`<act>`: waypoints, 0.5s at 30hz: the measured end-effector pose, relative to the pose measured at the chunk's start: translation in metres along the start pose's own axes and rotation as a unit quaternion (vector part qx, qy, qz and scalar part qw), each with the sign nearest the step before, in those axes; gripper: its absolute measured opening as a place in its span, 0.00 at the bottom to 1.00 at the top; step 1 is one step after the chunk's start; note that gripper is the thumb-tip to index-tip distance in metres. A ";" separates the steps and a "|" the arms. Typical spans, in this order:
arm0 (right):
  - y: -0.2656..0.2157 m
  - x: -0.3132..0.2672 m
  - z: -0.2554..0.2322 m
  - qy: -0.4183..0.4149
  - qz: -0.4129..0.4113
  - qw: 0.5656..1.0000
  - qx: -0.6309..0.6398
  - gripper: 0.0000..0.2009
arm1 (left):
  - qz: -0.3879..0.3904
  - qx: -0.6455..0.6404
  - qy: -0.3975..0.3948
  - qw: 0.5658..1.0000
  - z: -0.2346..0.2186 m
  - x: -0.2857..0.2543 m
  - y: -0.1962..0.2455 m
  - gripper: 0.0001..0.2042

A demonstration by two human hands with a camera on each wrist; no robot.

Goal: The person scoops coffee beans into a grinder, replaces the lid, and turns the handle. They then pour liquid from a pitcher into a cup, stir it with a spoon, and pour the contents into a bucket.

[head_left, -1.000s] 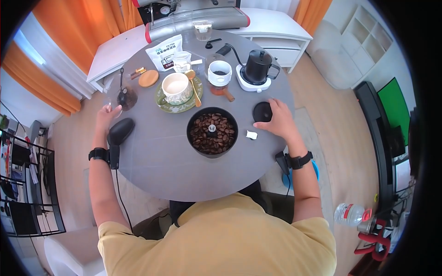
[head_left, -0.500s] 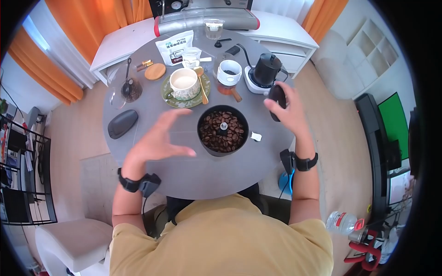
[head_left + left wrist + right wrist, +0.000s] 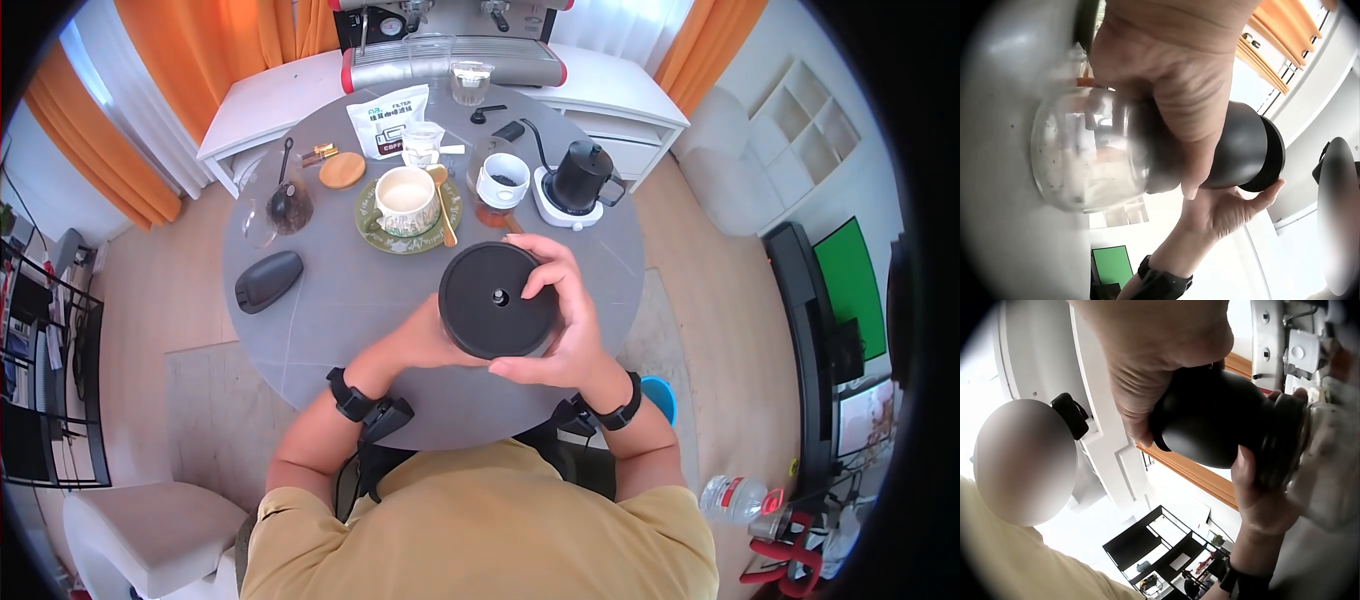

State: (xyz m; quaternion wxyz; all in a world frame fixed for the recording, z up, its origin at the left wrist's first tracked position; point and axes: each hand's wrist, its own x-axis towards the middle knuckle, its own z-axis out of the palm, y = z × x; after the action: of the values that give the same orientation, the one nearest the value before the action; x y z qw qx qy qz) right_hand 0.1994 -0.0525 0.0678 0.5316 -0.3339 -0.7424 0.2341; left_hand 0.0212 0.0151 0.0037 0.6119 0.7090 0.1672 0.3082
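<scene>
a round grey worktop [image 3: 330, 300] is standing on a pale floor, orange curtains [image 3: 180, 60] hanging behind. near its front edge, the left hand [image 3: 425, 345] is wrapping its fingers round the grinder's [image 3: 497, 300] clear glass base, and the right hand [image 3: 565, 310] is curling its fingers over the smooth black round lid. farther back, a cup [image 3: 405, 200] is sitting on a green saucer beside a black kettle [image 3: 580, 175].

We hold both arms bent in front of us. Our left hand [image 3: 425, 343] curls its fingers in a grip, and our right hand [image 3: 568, 320] curls round from the other side.
</scene>
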 end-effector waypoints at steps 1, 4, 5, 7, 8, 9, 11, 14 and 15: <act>0.001 -0.001 0.001 -0.001 0.000 1.000 -0.001 0.32 | 0.007 -0.017 0.002 1.000 0.000 0.000 -0.002 0.41; 0.002 -0.001 0.001 0.008 0.016 0.999 -0.031 0.31 | 0.007 -0.017 -0.001 1.000 0.000 -0.001 -0.001 0.41; 0.001 0.000 0.000 0.000 0.028 0.999 -0.026 0.30 | 0.007 -0.018 0.000 1.000 0.000 -0.001 -0.001 0.41; -0.004 0.002 -0.004 -0.008 0.040 0.999 -0.021 0.30 | 0.013 -0.012 -0.003 1.000 0.000 -0.001 -0.001 0.41; -0.009 0.007 -0.008 -0.033 0.041 0.997 -0.063 0.30 | 0.013 -0.013 -0.002 1.000 0.001 -0.001 -0.002 0.41; -0.015 0.011 -0.011 -0.059 0.041 0.992 -0.105 0.31 | 0.012 -0.023 -0.002 1.000 0.001 0.000 -0.004 0.41; -0.026 0.017 -0.013 -0.070 0.065 0.989 -0.109 0.31 | 0.012 -0.033 -0.002 0.999 0.002 0.001 -0.003 0.42; -0.030 0.021 -0.013 -0.090 0.092 0.985 -0.115 0.32 | 0.024 -0.039 -0.018 0.999 0.002 0.003 0.004 0.41; -0.031 0.022 -0.013 -0.100 0.095 0.983 -0.117 0.33 | 0.033 -0.044 -0.019 0.998 0.003 0.004 0.004 0.41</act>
State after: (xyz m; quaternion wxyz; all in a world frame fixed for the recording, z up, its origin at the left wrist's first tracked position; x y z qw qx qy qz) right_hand 0.1998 -0.0564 0.1079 0.3871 -0.4378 -0.7789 0.2273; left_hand 0.0254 0.0141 0.0079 0.6352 0.6920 0.1185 0.3219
